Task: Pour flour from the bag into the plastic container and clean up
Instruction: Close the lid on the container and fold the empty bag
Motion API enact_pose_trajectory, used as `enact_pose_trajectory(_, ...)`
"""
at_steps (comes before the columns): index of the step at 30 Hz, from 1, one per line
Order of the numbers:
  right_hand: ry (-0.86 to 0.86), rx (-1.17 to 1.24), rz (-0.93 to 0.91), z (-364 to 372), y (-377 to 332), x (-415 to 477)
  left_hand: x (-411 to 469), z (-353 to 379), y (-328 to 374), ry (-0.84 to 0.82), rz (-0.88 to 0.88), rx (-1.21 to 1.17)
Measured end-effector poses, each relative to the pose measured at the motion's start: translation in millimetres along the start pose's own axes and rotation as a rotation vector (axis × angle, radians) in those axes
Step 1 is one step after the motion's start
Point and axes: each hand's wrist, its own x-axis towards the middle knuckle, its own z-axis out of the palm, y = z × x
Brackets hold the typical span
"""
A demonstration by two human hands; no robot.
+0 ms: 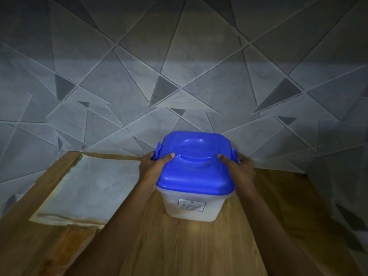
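1. Nearest, two bare forearms reach forward over the wooden table (189, 246), one on each side of the task's thing; coming in evenly like this lets equal force fall on both sides.
2. The plastic container (173, 208) stands upright on the table, near its middle and close to the back wall; its cloudy walls look pale inside, so I judge the flour is already in; a printed label (192, 205) faces the person, too blurred to read.
3. The blue lid (195, 172) sits squarely on the container's rim; that suggests the pouring is done and closing is the step in hand.
4. The left hand (153, 166) grasps the lid's left edge, thumb flat on top, fingers curled round the left clip (157, 151); the right hand (241, 168) mirrors it at the right clip (235, 156); thumbs pressing down while fingers pull the clips is how such a lid is locked, though I cannot tell whether the clips are latched.
5. To the left, just beside the left hand, a flat pale sheet (85, 188) lies on the table; it may be the emptied bag, laid flat out of the way; I cannot tell.
6. Farthest, a grey wall (179, 66) of angled panels backs the table.
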Motion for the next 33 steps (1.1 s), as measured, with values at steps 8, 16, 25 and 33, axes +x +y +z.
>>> enact_pose_trajectory(8, -0.006, 0.034, -0.007, -30, 0, 45, -3, 53, 3, -0.024, 0.036, -0.050)
enact_pose_trajectory(16, 0.032, 0.088, 0.003, -32, 4, 74, 14, 76, 12, -0.053, 0.043, -0.078)
enact_pose_trajectory(25, 0.054, 0.065, -0.037, -36, 0, 56, 13, 77, 10, -0.024, 0.027, -0.053)
enact_pose_trajectory(33, 0.221, 0.126, 0.006, -51, 56, -34, -41, 50, -27, -0.074, 0.062, -0.334)
